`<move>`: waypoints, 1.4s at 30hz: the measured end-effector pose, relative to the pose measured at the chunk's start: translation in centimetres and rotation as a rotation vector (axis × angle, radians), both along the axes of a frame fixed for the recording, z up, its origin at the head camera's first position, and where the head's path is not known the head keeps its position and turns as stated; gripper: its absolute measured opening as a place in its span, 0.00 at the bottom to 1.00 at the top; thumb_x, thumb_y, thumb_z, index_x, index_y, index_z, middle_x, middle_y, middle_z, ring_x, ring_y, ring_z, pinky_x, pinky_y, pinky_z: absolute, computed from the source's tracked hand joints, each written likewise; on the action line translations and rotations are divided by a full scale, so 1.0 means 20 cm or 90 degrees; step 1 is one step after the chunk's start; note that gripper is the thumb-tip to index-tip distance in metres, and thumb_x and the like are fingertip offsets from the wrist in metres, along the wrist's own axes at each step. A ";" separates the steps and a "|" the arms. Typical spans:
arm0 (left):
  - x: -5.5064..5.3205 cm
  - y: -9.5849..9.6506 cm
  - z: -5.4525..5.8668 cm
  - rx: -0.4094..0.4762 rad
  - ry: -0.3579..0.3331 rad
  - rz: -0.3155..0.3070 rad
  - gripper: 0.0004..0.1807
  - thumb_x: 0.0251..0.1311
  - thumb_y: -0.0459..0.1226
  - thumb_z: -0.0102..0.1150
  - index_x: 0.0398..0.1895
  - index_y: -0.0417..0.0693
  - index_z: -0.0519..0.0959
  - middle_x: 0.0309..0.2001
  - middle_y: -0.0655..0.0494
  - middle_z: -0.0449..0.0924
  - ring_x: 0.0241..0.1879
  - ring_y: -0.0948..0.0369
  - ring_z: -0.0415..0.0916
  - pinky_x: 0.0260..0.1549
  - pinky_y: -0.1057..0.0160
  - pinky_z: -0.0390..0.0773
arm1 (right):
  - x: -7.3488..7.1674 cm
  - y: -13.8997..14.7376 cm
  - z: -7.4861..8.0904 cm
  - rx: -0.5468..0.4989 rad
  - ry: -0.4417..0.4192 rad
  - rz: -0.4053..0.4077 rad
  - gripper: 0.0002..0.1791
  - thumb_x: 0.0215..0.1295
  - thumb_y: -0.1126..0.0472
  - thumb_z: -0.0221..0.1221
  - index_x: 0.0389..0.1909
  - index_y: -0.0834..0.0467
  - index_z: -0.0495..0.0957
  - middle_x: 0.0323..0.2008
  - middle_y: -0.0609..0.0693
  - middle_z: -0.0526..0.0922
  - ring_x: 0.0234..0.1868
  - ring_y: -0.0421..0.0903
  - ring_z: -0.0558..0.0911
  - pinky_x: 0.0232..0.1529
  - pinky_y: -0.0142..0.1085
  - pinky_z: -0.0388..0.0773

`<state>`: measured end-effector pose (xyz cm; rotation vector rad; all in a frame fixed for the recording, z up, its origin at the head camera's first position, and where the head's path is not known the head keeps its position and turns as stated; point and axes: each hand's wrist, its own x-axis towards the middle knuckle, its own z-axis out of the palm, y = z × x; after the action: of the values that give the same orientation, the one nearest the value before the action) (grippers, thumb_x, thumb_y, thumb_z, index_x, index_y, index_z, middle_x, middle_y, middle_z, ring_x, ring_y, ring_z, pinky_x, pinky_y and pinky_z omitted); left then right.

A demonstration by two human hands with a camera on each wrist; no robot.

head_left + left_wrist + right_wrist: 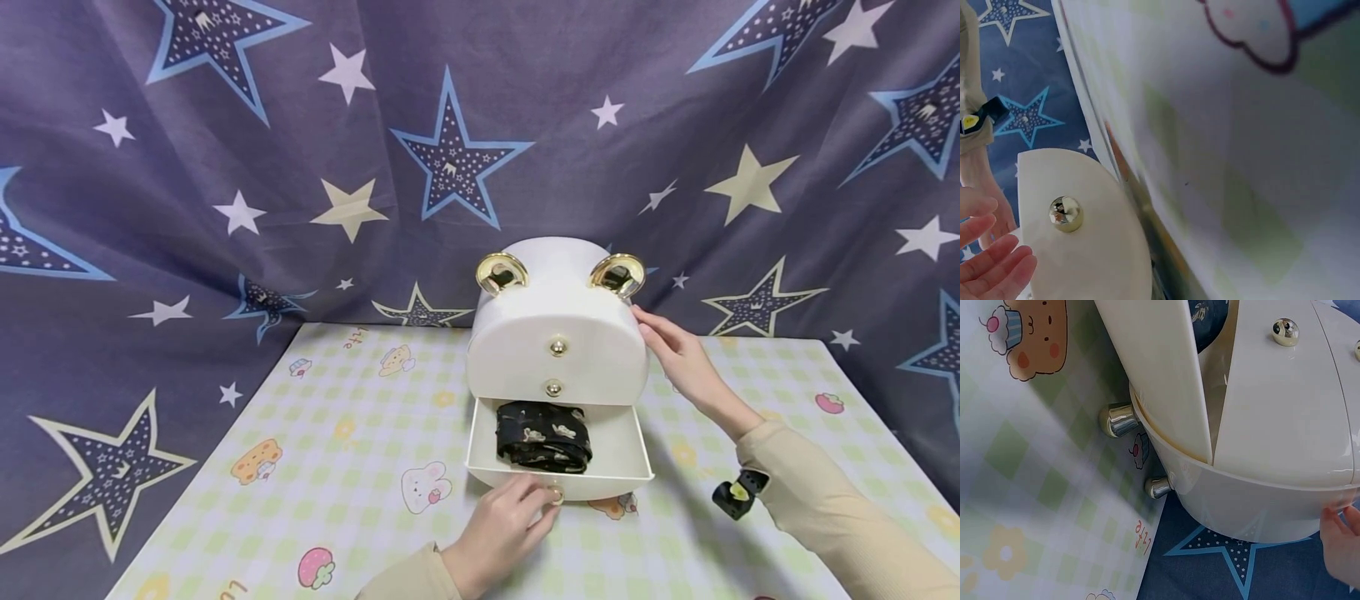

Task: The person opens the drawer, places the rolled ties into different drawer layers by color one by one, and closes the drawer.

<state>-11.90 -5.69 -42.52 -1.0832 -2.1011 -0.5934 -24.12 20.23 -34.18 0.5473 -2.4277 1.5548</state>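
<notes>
A white rounded drawer box (pixel 558 358) with gold-rimmed ears stands on the table, its bottom drawer (pixel 626 454) pulled out. Inside that drawer lies a folded black cloth (pixel 543 437) with pale printed figures. My left hand (pixel 504 527) is in front of the drawer, fingertips close by its gold knob (pixel 556 495). In the left wrist view, those fingers (pixel 1000 269) are loosely extended, apart from the knob (pixel 1066 214). My right hand (pixel 686 362) rests its fingertips against the box's right side; the right wrist view shows them low on the curved white wall (pixel 1247 509).
A checked tablecloth (pixel 360 467) with cartoon prints covers the table. Behind it hangs a dark blue curtain (pixel 285 167) with stars, close to the back of the box. Gold feet (pixel 1120 420) stick out under the box. A black wrist camera (pixel 738 493) sits on the right sleeve.
</notes>
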 end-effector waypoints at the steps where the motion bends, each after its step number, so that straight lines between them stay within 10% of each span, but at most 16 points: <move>1: 0.00 0.00 -0.01 0.002 -0.001 -0.001 0.10 0.41 0.33 0.64 0.31 0.45 0.79 0.33 0.56 0.76 0.33 0.65 0.74 0.38 0.75 0.73 | 0.00 0.00 0.00 0.000 0.000 0.001 0.23 0.67 0.56 0.44 0.61 0.62 0.62 0.62 0.58 0.61 0.60 0.39 0.62 0.50 0.15 0.58; 26: -0.01 0.01 -0.09 -0.021 -0.053 0.067 0.10 0.43 0.35 0.65 0.32 0.46 0.78 0.32 0.59 0.76 0.32 0.65 0.74 0.36 0.72 0.74 | 0.00 0.00 0.00 -0.007 0.005 -0.003 0.24 0.67 0.56 0.44 0.60 0.63 0.62 0.61 0.59 0.61 0.54 0.25 0.62 0.50 0.15 0.59; 35: -0.01 0.03 -0.10 -0.071 -0.092 0.086 0.10 0.45 0.36 0.63 0.34 0.46 0.79 0.32 0.59 0.78 0.32 0.64 0.75 0.35 0.69 0.75 | 0.01 0.00 0.00 -0.002 0.000 -0.001 0.24 0.67 0.56 0.44 0.60 0.63 0.62 0.62 0.58 0.61 0.61 0.51 0.61 0.50 0.15 0.58; 42: -0.03 0.04 -0.10 -0.075 -0.100 0.089 0.07 0.47 0.36 0.62 0.32 0.47 0.80 0.31 0.60 0.78 0.31 0.65 0.75 0.34 0.70 0.74 | 0.00 0.00 -0.01 -0.010 0.017 -0.001 0.23 0.67 0.57 0.44 0.60 0.65 0.62 0.61 0.60 0.61 0.55 0.26 0.63 0.50 0.15 0.59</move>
<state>-12.41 -4.98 -44.46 -0.9698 -2.3526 -0.5062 -24.03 20.21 -34.29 0.5596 -2.3934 1.5546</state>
